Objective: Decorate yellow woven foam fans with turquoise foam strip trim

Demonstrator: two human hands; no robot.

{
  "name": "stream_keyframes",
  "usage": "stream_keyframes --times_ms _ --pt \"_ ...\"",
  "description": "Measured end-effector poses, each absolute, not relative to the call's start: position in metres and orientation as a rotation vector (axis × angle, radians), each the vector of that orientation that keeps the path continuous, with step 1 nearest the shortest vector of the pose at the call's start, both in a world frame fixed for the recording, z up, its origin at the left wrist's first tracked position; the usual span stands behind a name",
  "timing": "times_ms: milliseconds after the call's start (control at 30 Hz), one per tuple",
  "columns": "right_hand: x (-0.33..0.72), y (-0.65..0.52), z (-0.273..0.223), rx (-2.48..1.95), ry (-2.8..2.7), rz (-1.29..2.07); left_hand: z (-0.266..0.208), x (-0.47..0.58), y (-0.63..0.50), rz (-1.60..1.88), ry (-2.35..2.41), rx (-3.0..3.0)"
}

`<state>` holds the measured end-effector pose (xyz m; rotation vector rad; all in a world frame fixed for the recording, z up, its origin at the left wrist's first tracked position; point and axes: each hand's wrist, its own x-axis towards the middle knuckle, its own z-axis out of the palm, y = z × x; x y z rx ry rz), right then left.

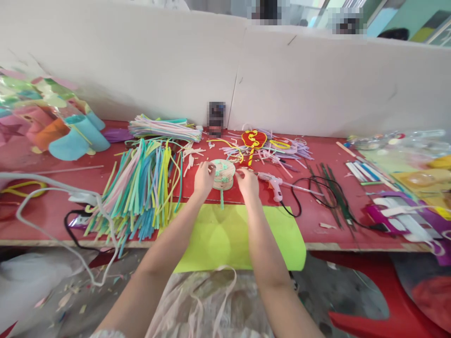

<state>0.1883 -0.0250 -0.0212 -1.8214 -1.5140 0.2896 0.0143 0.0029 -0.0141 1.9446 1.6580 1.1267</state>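
The cream fan (224,176) lies between the curled left fingers (206,166) and right fingers (243,172), their hold unclear.

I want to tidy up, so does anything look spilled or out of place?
Yes: colored scraps litter the floor at lower left, like dropped offcuts, and the front-left pipe cleaners sprawl loosely, a tip poking over the edge of the table.

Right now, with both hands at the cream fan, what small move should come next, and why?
I'd probably have the right hand nudge the pink glue gun farther right, away from the cream fan. The gun's front end lies close beside that hand, while the left hand is at the fan's opposite edge and could likely steady it.
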Motion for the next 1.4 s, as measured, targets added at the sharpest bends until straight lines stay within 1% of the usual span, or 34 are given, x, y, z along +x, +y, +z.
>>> stream_keyframes --times_ms 167,267,367,433,533,633,733,800,867,967,1033,1100,1233,1333,1400 --pt "0.245 -0.038 -0.014 -1.819 -1.523 0.276 -0.004 -0.001 0.026 1.069 1.438 2.175" --pt "0.279 -0.043 -0.012 -1.870 -1.509 0.239 -0.003 -0.015 0.037 0.932 1.376 2.351" --pt "0.301 -0.047 -0.013 -2.090 -1.366 0.040 -0.004 -0.025 0.038 0.792 1.310 2.472" --pt "0.308 -0.049 -0.015 -2.258 -1.253 -0.002 -0.005 -0.028 0.035 0.698 1.291 2.512" --pt "0.310 -0.052 -0.021 -2.385 -1.132 0.149 -0.011 -0.027 0.028 0.619 1.275 2.535" --pt "0.310 -0.053 -0.026 -2.393 -0.996 0.367 -0.021 -0.022 0.020 0.541 1.302 2.539" --pt "0.312 -0.052 -0.029 -2.384 -0.947 0.466 -0.020 -0.018 0.006 0.489 1.323 2.546" --pt "0.314 -0.049 -0.029 -2.398 -0.978 0.513 -0.006 -0.018 -0.006 0.500 1.299 2.558" --pt "0.315 -0.047 -0.027 -2.415 -0.996 0.554 0.020 -0.019 -0.016 0.527 1.239 2.566" --pt "0.313 -0.047 -0.024 -2.422 -1.011 0.591 0.060 -0.022 -0.016 0.648 1.197 2.536" --pt "0.311 -0.049 -0.024 -2.408 -1.051 0.566 0.073 -0.022 -0.004 0.737 1.211 2.497" --pt "0.310 -0.050 -0.025 -2.374 -1.111 0.504 0.067 -0.023 0.014 0.783 1.182 2.472" --pt "0.313 -0.051 -0.034 -2.337 -1.212 0.409 0.019 -0.026 0.047 0.721 1.120 2.409" --pt "0.317 -0.049 -0.040 -2.383 -1.228 0.355 -0.014 -0.029 0.055 0.818 1.166 2.255" --pt "0.317 -0.048 -0.041 -2.400 -1.227 0.267 -0.024 -0.029 0.053 0.874 1.187 2.183"
